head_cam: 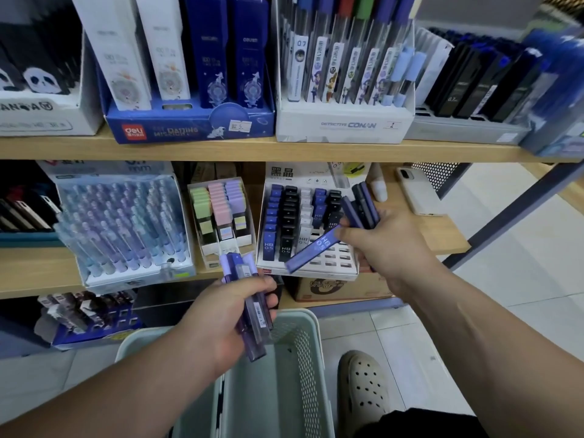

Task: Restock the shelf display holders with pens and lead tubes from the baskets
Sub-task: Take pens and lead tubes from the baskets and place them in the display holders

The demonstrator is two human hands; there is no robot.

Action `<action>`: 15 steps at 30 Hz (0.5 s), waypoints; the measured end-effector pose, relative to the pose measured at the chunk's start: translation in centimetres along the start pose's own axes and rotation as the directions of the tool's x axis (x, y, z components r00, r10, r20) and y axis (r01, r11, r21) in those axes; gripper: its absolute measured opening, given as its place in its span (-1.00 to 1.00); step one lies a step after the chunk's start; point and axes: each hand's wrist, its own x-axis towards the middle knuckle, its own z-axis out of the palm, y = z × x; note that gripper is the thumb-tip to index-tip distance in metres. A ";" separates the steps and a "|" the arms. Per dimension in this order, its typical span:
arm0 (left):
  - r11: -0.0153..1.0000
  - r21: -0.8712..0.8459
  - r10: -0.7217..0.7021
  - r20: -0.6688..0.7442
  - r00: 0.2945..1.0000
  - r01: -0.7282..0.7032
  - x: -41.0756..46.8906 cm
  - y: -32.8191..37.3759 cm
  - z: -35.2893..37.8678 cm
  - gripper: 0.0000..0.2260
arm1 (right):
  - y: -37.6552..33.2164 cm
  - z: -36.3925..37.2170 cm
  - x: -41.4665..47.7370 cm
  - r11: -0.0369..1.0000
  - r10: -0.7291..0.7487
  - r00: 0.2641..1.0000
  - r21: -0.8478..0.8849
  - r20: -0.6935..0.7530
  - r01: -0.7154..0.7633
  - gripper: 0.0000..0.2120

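Purple, translucent, flat-sided lead tubes (254,311) sit bunched in the curled left hand (221,317) above the perforated plastic basket (300,339), long axes running away toward the wooden shelf (34,273); the right hand (392,248) pinches glossy blue tubes (311,251) over the white card holder (331,275), one slanting down-left

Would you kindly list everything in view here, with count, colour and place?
Conan box: one, white, top shelf, centre-right.
deli box: one, blue, top shelf, centre-left.
pen display: one, pastel pens, middle shelf, left.
lead tube holder: one, white, middle shelf, front slots empty.
phone: one, white, middle shelf, right.
basket: one, pale green, below the left hand.
shoe: one, cream, right of the basket.
left-hand tubes: several, purple, above the basket.
right-hand tubes: several, purple and dark, before the holder.
left hand: grips the left-hand tubes.
right hand: grips the right-hand tubes.
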 end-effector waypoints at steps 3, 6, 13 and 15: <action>0.999 0.014 -0.029 -0.014 0.999 0.029 0.2 0.3 -0.3 -0.91 | -0.6 -1.3 1.3 0.927 -0.201 0.977 -0.335 -0.070 0.166 -0.93; 0.998 0.000 -0.061 0.004 0.998 0.061 0.0 0.6 -0.5 -0.95 | -0.8 -1.8 2.3 0.826 -0.342 0.938 -0.495 -0.059 0.270 -0.86; 0.994 -0.071 -0.078 0.088 0.993 0.085 -0.1 0.8 -1.1 -0.86 | -0.7 -0.5 4.4 0.723 -0.481 0.876 -0.579 -0.028 0.378 -0.84; 0.994 -0.068 -0.079 0.122 0.989 0.087 -0.2 1.0 -1.1 -0.84 | -0.6 -0.3 4.8 0.694 -0.500 0.866 -0.602 -0.012 0.393 -0.88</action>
